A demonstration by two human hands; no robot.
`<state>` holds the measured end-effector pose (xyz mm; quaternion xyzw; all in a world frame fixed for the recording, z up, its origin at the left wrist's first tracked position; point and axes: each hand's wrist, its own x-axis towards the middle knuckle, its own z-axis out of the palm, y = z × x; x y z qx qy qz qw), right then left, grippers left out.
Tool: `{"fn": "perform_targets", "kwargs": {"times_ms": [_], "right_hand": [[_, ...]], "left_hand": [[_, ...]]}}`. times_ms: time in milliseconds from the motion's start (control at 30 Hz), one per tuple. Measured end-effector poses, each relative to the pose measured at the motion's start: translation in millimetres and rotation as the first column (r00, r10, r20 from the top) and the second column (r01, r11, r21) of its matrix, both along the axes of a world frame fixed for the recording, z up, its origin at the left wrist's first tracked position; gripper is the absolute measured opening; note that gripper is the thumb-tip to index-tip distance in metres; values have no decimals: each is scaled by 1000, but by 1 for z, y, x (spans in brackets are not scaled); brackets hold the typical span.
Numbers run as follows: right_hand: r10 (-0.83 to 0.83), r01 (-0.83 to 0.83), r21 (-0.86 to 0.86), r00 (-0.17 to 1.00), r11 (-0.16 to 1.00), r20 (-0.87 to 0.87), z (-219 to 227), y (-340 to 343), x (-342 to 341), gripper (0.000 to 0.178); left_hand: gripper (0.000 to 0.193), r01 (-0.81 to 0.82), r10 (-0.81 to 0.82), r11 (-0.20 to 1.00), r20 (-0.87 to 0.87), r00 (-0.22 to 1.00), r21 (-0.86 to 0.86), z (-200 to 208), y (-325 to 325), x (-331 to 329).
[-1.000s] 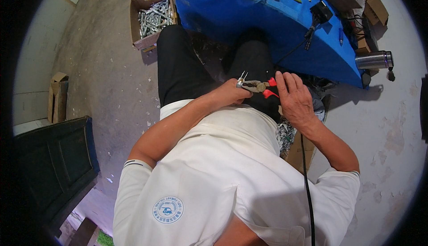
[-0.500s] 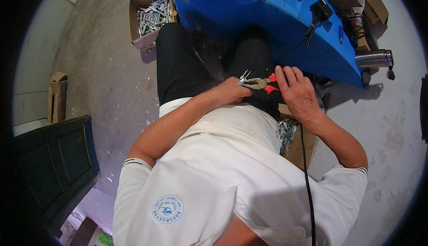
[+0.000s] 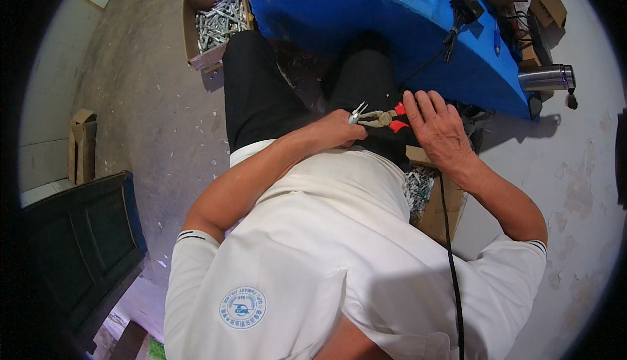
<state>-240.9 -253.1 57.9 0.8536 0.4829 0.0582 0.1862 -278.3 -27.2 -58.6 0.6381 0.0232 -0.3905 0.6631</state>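
Observation:
My left hand (image 3: 338, 129) is closed around a small silvery metal piece (image 3: 354, 118) with thin prongs sticking up from it. My right hand (image 3: 439, 130) grips a pair of pliers (image 3: 384, 119) with red handles, its fingers lying along them. The plier jaws reach left to the metal piece at my left fingertips; whether they pinch it or only touch it I cannot tell. Both hands are above my lap. The palm side of my right hand is hidden.
A cardboard box (image 3: 190, 30) of metal pieces stands by my left knee. Another box (image 3: 441, 215) of small parts is at my right hip. Ahead is a blue-covered table (image 3: 307, 4); a steel flask (image 3: 547, 78) lies at its right. A black cable (image 3: 452, 268) crosses my shirt.
The whole view has shifted slightly. Both hands keep their places over the lap, and the pliers remain at the metal piece.

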Motion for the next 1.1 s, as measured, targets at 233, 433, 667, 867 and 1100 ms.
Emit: {"fn": "perform_targets", "kwargs": {"times_ms": [233, 433, 667, 867, 1100], "right_hand": [[-15, 16, -14, 1000, 1000, 16, -3, 1, -4, 50], [-44, 42, -25, 994, 999, -101, -9, -4, -2, 44], [-271, 417, 121, 758, 901, -594, -19, -26, -20, 63], [-359, 614, -20, 436, 789, -825, -16, -15, -39, 69], [-349, 630, -25, 398, 777, -848, -15, -7, -43, 68]], "left_hand": [[20, 47, -47, 997, -4, 999, 63, -3, -1, 3], [22, 100, -122, 980, 122, 985, 173, 5, -5, 0], [21, 52, -51, 998, 45, 998, -26, 28, 3, -4], [18, -1, 3, 990, 15, 1000, -140, 22, 5, -7], [20, -55, 55, 990, -5, 998, -131, 20, 3, -5]]}}
